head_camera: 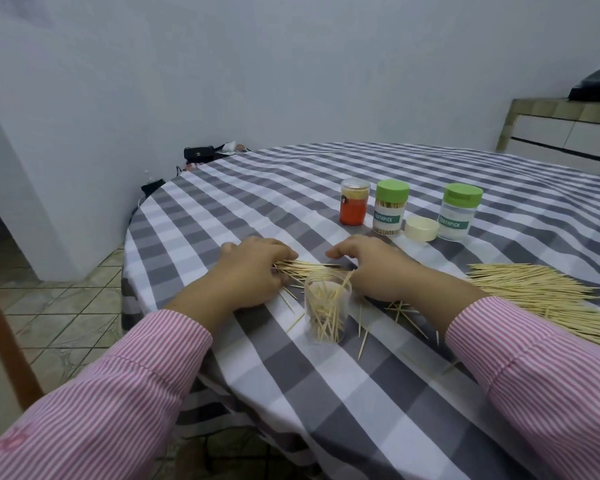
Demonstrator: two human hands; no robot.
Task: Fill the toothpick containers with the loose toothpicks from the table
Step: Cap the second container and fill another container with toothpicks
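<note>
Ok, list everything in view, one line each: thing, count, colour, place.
open container: 1, clear, partly filled, near edge between the hands
toothpick bundle: 1, pale wood, under left hand
toothpick pile: 1, pale wood, table right
green-lidded jars: 2, behind the hands
orange jar: 1, left of those
loose lid: 1, cream, between green-lidded jars
tablecloth: 1, grey-white check
left hand: grips bundle
right hand: fingers curled, on table
</note>
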